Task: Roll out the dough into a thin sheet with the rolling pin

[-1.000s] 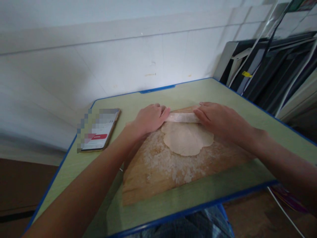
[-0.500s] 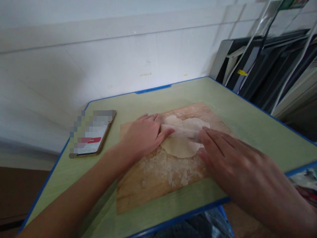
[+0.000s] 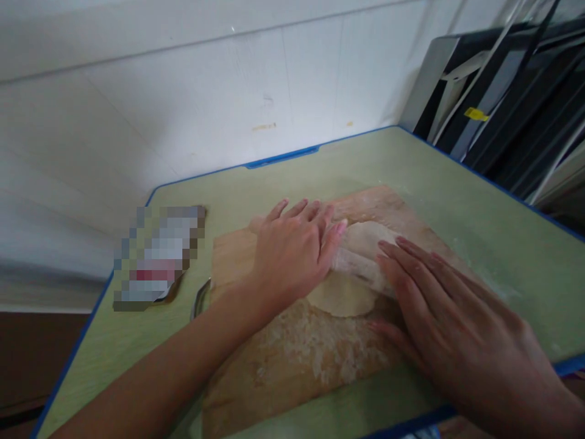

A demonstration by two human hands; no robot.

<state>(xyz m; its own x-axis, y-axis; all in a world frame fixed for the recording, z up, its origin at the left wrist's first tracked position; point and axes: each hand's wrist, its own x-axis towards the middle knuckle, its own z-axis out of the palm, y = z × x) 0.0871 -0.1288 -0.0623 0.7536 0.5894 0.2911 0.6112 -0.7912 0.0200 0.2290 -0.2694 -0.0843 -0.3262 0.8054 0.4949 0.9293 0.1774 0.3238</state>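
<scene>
A flour-dusted rolling pin (image 3: 359, 266) lies slantwise across a thin, flat sheet of dough (image 3: 342, 297). My left hand (image 3: 292, 244) holds the pin's left part under its palm, with the fingers reaching over it and the thumb along the dough side. Past that hand a pale rounded end of the pin shows. My right hand (image 3: 439, 299) keeps the other part under its palm and long fingers, its thumb low by the board. Both hands hide much of the pin and the dough's edges. Beneath is a floury wooden board (image 3: 256, 378).
The green table (image 3: 219, 195) has a blue rim and stands against a white wall (image 3: 183, 110). A partly blurred phone (image 3: 167, 256) lies at the left. Next to the board, a curved metal edge (image 3: 200, 299) shows by my left forearm. Dark flat panels (image 3: 516, 91) lean at the back right.
The view has shifted a little. Both hands and the rolling pin sit lower and further right in the picture, and the pin slants more. The metal edge by the left forearm has come into sight.
</scene>
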